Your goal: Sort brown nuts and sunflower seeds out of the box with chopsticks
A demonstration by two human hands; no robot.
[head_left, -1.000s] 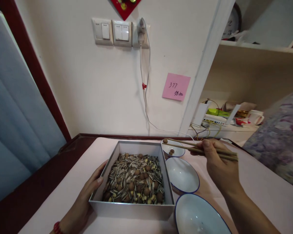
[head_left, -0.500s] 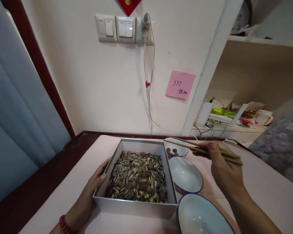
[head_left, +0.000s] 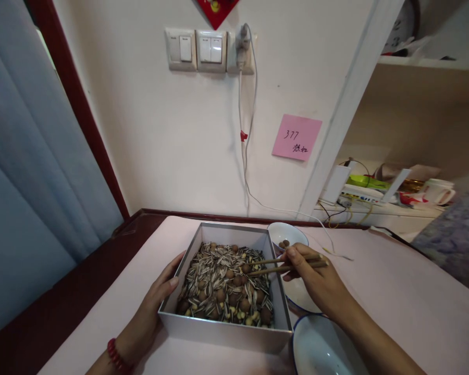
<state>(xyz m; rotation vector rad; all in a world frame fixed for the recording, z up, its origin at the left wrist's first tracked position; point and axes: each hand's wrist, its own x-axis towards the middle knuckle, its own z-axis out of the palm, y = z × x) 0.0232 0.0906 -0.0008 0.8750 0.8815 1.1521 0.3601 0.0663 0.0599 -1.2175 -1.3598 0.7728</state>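
Her left hand [head_left: 152,307] lies flat against the box [head_left: 226,333], steadying it; the right hand [head_left: 316,281] pinches chopsticks [head_left: 281,265], tips among seeds, small bowl [head_left: 287,237] just beyond.

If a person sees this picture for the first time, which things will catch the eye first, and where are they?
First comes the grey box in the middle of the table, full of striped seeds and brown nuts. The right hand holds chopsticks with their tips over the mix, while the left hand rests against the box's left wall. Next, the pink note on the wall above, and the small bowl with a few nuts behind the box.
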